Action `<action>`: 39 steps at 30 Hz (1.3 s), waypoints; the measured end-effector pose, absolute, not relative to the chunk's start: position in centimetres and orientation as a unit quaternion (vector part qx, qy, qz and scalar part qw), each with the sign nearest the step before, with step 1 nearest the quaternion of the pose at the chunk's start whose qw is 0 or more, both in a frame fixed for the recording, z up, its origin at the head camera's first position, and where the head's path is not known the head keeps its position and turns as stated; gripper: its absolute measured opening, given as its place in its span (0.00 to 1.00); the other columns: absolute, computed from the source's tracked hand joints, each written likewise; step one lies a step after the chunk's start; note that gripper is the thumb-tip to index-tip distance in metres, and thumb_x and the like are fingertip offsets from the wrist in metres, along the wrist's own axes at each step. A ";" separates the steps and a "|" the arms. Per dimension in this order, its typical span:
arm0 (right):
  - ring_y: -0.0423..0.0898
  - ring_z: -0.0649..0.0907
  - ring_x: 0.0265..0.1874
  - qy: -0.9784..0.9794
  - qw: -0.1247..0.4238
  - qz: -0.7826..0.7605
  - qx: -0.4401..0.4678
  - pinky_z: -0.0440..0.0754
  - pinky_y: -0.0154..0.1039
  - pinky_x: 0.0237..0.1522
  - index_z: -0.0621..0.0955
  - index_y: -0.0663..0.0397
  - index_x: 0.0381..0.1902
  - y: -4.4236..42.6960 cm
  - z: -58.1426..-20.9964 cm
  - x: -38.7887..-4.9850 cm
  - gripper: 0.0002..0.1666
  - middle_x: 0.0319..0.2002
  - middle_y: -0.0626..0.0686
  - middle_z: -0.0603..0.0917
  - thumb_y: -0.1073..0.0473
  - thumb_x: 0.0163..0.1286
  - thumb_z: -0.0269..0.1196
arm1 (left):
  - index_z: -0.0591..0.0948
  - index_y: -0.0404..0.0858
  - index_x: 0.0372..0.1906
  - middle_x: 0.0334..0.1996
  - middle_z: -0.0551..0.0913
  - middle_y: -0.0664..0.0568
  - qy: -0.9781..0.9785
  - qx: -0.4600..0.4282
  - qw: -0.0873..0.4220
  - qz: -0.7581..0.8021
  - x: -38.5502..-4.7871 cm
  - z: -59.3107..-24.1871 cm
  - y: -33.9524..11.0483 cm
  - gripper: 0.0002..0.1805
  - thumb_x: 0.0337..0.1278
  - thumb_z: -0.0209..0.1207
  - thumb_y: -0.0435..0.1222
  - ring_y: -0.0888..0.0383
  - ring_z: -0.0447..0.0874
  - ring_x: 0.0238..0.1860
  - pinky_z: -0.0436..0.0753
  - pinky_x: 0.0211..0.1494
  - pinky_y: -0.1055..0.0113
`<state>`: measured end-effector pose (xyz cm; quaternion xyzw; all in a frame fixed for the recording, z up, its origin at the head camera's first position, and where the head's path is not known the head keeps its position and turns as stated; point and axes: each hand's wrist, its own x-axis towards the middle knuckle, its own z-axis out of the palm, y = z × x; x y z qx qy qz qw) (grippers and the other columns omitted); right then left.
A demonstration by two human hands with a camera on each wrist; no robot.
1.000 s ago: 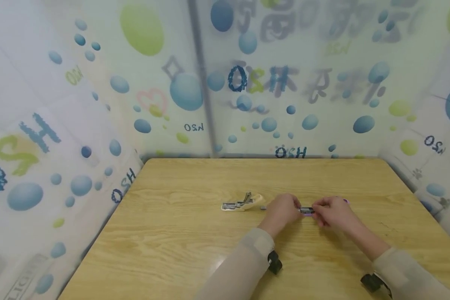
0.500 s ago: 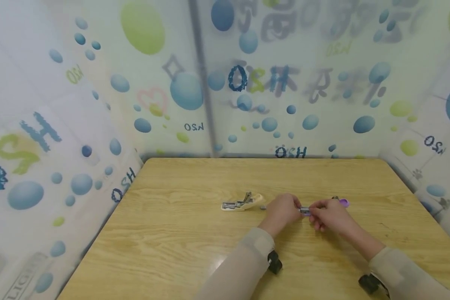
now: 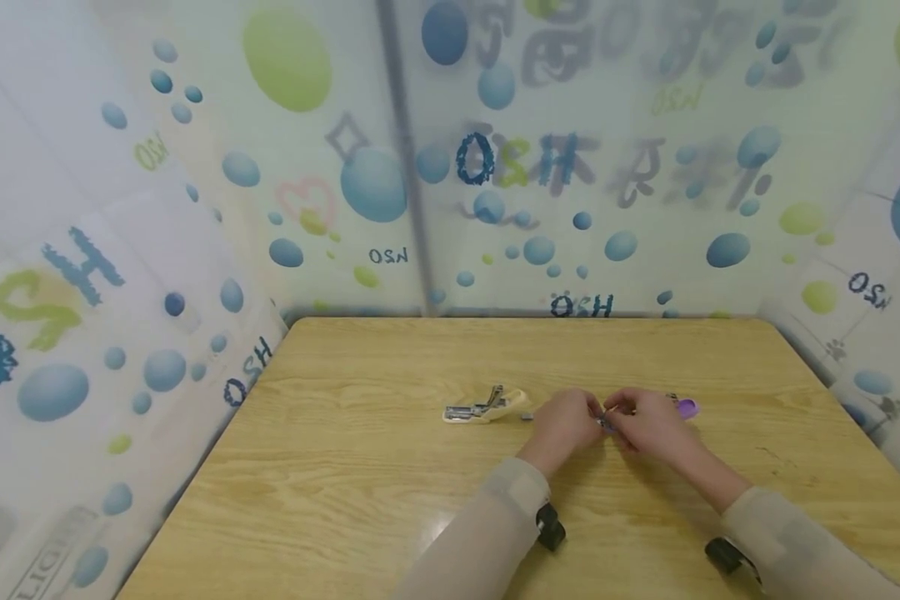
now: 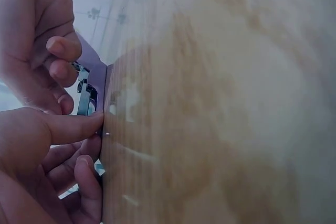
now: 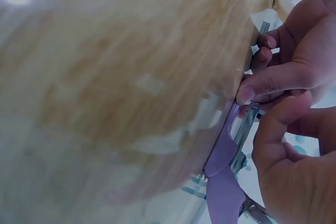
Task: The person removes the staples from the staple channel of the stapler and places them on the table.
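Note:
A purple stapler (image 5: 223,153) lies opened out on the table, its metal staple channel (image 5: 244,127) bared. My left hand (image 3: 566,421) grips the front end of the stapler with thumb and fingers, low against the table. Curled fingers of my right hand (image 3: 648,423) meet the channel close to the left fingertips; whether they pinch anything is hidden. Beyond the right hand shows the stapler's purple tail end (image 3: 687,408). Left of my left hand sits a cream stapler (image 3: 483,408), also opened, untouched. A small grey piece, perhaps a staple strip (image 3: 527,416), lies between them.
The wooden table (image 3: 345,483) stretches around both hands. Patterned curtain-like walls (image 3: 330,250) enclose its back and sides. Black wrist cameras (image 3: 550,527) sit under both sleeves, close above the tabletop.
My right hand has slid left along the channel until its fingertips come up to the left hand, uncovering the stapler's purple tail end. My left hand keeps its place.

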<state>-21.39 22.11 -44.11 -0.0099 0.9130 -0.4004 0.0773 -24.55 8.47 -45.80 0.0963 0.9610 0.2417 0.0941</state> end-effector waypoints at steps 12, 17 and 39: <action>0.46 0.79 0.18 0.913 0.062 -0.402 -0.035 0.79 0.42 0.21 0.75 0.61 0.47 24.2 -40.7 -21.4 0.16 0.31 0.59 0.81 0.56 0.66 0.55 | 0.81 0.57 0.29 0.28 0.80 0.67 0.962 0.085 0.105 0.238 -24.4 -45.8 8.6 0.09 0.39 0.68 0.50 0.65 0.73 0.24 0.70 0.27 0.65; 0.45 0.79 0.19 0.912 0.054 -0.405 -0.036 0.80 0.41 0.23 0.74 0.60 0.48 26.6 -38.3 -21.7 0.18 0.26 0.58 0.80 0.53 0.67 0.56 | 0.80 0.57 0.30 0.27 0.79 0.68 0.959 0.076 0.110 0.252 -24.3 -45.7 8.4 0.09 0.40 0.68 0.48 0.65 0.73 0.23 0.70 0.26 0.66; 0.39 0.75 0.28 0.937 0.123 -0.326 -0.029 0.77 0.35 0.28 0.77 0.63 0.47 36.7 -45.0 -21.5 0.22 0.37 0.54 0.81 0.51 0.63 0.59 | 0.79 0.57 0.28 0.25 0.77 0.68 0.958 0.078 0.111 0.252 -24.3 -46.0 8.6 0.09 0.40 0.68 0.49 0.66 0.72 0.24 0.70 0.27 0.65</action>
